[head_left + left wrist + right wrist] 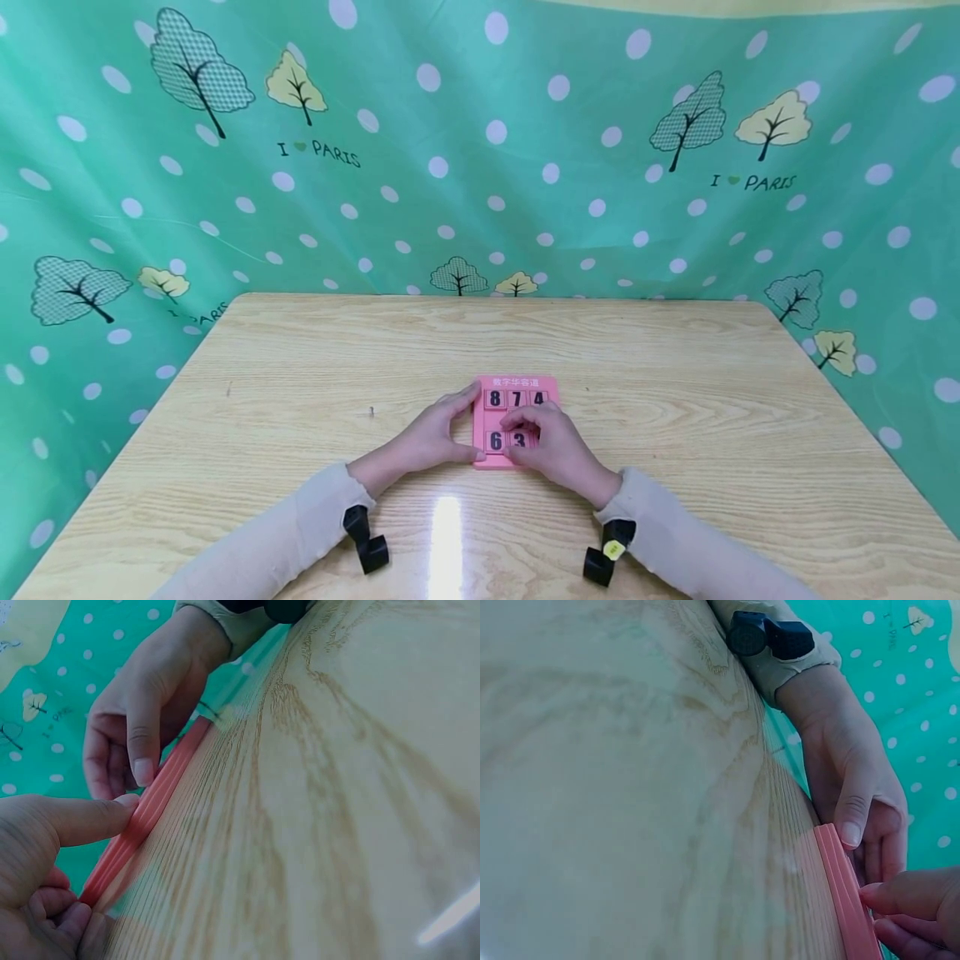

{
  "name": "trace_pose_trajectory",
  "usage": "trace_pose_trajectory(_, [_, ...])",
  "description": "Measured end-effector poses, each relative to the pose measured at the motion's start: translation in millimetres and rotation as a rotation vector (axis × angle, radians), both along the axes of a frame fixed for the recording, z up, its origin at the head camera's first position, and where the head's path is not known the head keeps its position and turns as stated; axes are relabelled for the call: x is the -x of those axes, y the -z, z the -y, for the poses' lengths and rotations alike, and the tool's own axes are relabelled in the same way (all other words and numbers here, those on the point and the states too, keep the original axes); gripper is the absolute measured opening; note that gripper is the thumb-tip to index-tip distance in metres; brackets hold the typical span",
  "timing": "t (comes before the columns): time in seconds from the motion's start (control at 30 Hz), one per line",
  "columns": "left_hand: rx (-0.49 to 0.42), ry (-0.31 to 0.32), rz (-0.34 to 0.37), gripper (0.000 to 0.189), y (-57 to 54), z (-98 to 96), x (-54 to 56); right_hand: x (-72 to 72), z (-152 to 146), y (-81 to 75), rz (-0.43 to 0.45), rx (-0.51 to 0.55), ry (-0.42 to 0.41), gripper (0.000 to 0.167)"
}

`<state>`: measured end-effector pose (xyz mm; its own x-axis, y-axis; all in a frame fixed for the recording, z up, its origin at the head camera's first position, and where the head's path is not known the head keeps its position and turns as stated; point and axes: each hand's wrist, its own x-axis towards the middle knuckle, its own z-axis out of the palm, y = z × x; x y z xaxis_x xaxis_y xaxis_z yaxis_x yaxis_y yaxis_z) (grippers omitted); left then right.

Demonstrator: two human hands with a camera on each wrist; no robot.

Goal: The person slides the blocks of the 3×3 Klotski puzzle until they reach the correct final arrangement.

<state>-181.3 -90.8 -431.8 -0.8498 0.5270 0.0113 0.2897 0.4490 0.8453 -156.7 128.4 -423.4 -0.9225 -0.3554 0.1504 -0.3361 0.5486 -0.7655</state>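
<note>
A pink number slide puzzle (491,463) lies flat on the table, with white tiles showing 8, 7 and 4 along the top. Lower down are the 6 tile (495,441) and the 3 tile (519,440). My left hand (431,433) holds the puzzle along its left side, thumb at the lower corner and fingers toward the upper one. My right hand (555,446) arches over the right part, its bent fingers above the middle row and its thumb at the 3 tile. It hides some tiles. Both wrist views show the puzzle's ridged edge (161,799) from the side.
The wooden table (300,358) spreads around the puzzle, with a bright light reflection (446,542) near the front. A green dotted cloth (495,208) hangs behind the table and at its sides. Black wrist cameras (365,540) sit on both sleeves.
</note>
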Motion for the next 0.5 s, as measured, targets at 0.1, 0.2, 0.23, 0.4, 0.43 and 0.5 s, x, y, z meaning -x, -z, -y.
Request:
trace_pose_trajectory(0.1, [-0.001, 0.005, 0.004, 0.096, 0.0, 0.2, -0.1, 1.8, 0.7, 0.9, -0.003, -0.004, 0.004, 0.026])
trace_pose_trajectory(0.2, [0.001, 0.008, 0.005, 0.096, 0.8, 0.5, 0.2, 3.8, 0.6, 1.4, 0.005, -0.012, 0.014, 0.025])
trace_pose_trajectory(0.23, [0.002, 0.008, 0.006, 0.096, 0.9, 0.5, 0.2, 4.5, 0.4, 1.6, 0.009, -0.014, 0.017, 0.025])
trace_pose_trajectory(0.4, [0.012, 0.004, 0.001, 0.096, 1.6, 0.6, 0.1, 7.6, -0.9, 2.4, 0.016, -0.018, 0.020, 0.025])
trace_pose_trajectory(0.43, [0.015, 0.003, 0.001, 0.096, 1.5, 0.5, 0.0, 8.4, -1.1, 2.6, 0.013, -0.016, 0.019, 0.025])
trace_pose_trajectory(0.5, [0.015, 0.002, -0.001, 0.096, 1.9, 0.5, 0.2, 10.0, -1.2, 2.5, 0.005, -0.017, 0.019, 0.025])
